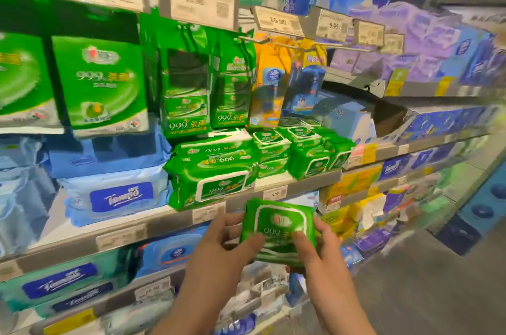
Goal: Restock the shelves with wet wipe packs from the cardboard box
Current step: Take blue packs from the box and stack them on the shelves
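While both hands, left and right, grip one green pack, shelf stands near.

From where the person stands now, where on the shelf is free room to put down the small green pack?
Both hands, left hand and right hand, hold the small green pack. Bare shelf shows in front of the small green packs, right of the large green pack. A dark gap opens beside the pale blue pack. Left of that, blue packs crowd the shelf.
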The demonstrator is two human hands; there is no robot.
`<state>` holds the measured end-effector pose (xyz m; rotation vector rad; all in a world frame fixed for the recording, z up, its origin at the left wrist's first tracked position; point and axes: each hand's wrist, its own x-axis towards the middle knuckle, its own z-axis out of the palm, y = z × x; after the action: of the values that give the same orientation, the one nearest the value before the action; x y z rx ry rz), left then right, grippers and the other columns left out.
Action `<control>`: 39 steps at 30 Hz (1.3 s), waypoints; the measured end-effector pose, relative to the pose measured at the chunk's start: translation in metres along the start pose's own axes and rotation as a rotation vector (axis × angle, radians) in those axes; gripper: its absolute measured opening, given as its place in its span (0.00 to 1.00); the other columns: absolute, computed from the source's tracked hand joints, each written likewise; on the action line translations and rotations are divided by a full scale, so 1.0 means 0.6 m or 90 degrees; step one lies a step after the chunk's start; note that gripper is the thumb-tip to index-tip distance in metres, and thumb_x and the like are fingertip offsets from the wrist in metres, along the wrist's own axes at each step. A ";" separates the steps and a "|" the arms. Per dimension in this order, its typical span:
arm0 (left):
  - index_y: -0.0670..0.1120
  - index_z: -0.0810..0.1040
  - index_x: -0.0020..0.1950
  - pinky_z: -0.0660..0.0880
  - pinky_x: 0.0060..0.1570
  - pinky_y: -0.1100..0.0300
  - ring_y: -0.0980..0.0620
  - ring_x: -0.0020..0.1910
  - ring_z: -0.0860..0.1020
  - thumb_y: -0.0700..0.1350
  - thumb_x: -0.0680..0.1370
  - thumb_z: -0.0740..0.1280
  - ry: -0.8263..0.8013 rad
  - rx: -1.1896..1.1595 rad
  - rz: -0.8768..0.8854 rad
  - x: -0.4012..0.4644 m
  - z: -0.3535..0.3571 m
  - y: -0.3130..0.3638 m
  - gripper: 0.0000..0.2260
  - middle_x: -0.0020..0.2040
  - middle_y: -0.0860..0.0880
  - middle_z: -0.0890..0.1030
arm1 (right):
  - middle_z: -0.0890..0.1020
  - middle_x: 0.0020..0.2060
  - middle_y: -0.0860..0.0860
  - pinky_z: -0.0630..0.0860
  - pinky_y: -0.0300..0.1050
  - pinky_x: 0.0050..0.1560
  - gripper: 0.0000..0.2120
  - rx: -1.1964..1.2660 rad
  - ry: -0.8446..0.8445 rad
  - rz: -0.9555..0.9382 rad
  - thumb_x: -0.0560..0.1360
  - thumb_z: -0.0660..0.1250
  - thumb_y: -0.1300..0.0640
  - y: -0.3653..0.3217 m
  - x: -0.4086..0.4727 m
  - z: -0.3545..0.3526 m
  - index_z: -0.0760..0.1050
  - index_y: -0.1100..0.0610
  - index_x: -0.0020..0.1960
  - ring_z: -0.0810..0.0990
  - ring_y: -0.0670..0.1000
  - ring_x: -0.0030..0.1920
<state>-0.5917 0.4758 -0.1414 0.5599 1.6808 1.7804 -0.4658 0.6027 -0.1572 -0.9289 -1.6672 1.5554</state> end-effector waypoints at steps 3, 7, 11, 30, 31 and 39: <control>0.62 0.79 0.48 0.81 0.51 0.47 0.50 0.47 0.85 0.56 0.64 0.80 0.035 0.012 0.001 0.050 0.052 0.003 0.16 0.50 0.54 0.85 | 0.85 0.45 0.41 0.79 0.39 0.41 0.09 -0.015 -0.043 -0.025 0.81 0.66 0.51 -0.002 0.072 -0.041 0.72 0.40 0.59 0.83 0.38 0.43; 0.55 0.78 0.53 0.80 0.37 0.61 0.58 0.38 0.84 0.49 0.69 0.79 0.089 0.068 0.013 0.104 0.132 0.022 0.16 0.49 0.52 0.83 | 0.85 0.47 0.37 0.78 0.43 0.48 0.12 -0.046 -0.108 -0.033 0.80 0.68 0.48 -0.004 0.158 -0.102 0.69 0.37 0.60 0.83 0.38 0.46; 0.50 0.76 0.53 0.80 0.47 0.46 0.48 0.40 0.84 0.47 0.69 0.79 0.119 0.082 0.031 0.149 0.201 0.041 0.17 0.42 0.48 0.85 | 0.84 0.51 0.39 0.80 0.50 0.59 0.17 -0.043 -0.186 -0.060 0.79 0.70 0.48 -0.011 0.238 -0.158 0.67 0.35 0.62 0.84 0.41 0.51; 0.67 0.67 0.64 0.69 0.43 0.74 0.72 0.41 0.73 0.56 0.66 0.80 0.173 0.554 0.187 0.219 0.256 0.135 0.32 0.44 0.67 0.74 | 0.80 0.56 0.37 0.78 0.39 0.54 0.35 -0.321 -0.406 -0.372 0.70 0.81 0.53 -0.123 0.450 -0.216 0.67 0.37 0.69 0.81 0.38 0.54; 0.67 0.67 0.65 0.68 0.39 0.76 0.72 0.40 0.74 0.56 0.66 0.79 0.177 0.594 0.207 0.223 0.259 0.137 0.32 0.44 0.67 0.74 | 0.79 0.57 0.38 0.78 0.42 0.56 0.35 -0.351 -0.402 -0.391 0.69 0.81 0.51 -0.127 0.459 -0.211 0.67 0.38 0.68 0.80 0.39 0.54; 0.67 0.63 0.67 0.73 0.53 0.59 0.57 0.53 0.73 0.62 0.67 0.75 0.243 0.782 0.205 0.237 0.240 0.126 0.33 0.51 0.61 0.73 | 0.70 0.59 0.37 0.68 0.37 0.58 0.32 -0.469 -0.424 -0.536 0.71 0.78 0.44 -0.116 0.487 -0.174 0.63 0.42 0.68 0.71 0.40 0.58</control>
<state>-0.6071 0.6785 -0.0677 1.0656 3.0332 0.8411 -0.5346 0.9032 -0.0802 0.1072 -2.7005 0.6627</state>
